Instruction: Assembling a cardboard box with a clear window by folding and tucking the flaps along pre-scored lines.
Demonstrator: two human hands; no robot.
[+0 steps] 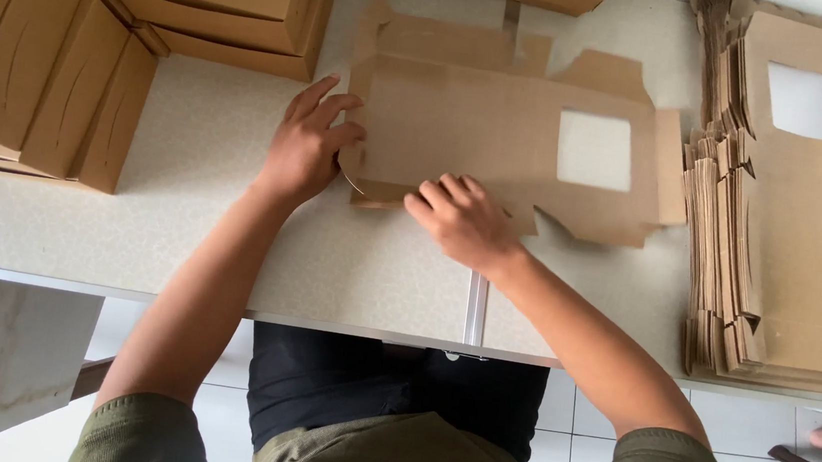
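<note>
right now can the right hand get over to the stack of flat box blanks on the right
Probably yes. The right hand rests on the flat cardboard blank, and the stack of flat box blanks lies just beyond that blank's right edge on the same table, with nothing standing between them.

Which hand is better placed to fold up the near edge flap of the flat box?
Probably the right hand: its fingers already rest on the flat box's near flap, while the left hand presses the left end.
</note>
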